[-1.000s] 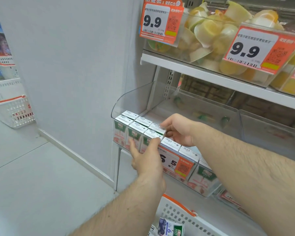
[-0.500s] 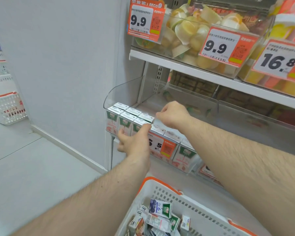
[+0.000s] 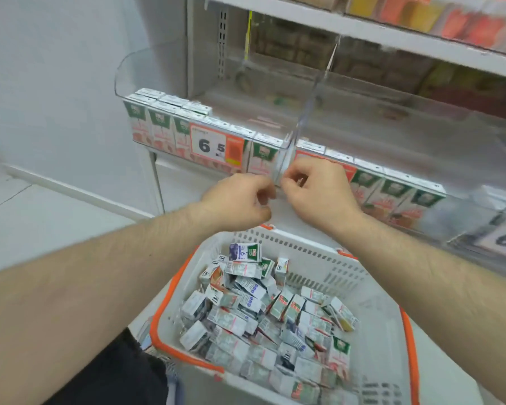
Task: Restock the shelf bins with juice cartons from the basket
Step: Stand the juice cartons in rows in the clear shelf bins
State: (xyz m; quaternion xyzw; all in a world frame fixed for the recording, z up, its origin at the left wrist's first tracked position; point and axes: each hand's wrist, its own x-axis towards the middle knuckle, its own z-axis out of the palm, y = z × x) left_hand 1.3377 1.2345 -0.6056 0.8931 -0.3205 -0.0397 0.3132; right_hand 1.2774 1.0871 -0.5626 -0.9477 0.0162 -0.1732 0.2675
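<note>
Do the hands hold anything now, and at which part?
Neither the left hand nor the right hand holds a carton; both hang with curled fingers before the bin divider.

I am seeing both hands hanging empty, fingers loosely curled, in front of the clear shelf bins: left hand, right hand. Juice cartons are lining the bins' front; the basket below is holding loose ones.

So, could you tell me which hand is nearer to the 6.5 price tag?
Left. The left hand sits just below and right of the price tag; the right hand lies farther right, past the bin divider.
</note>
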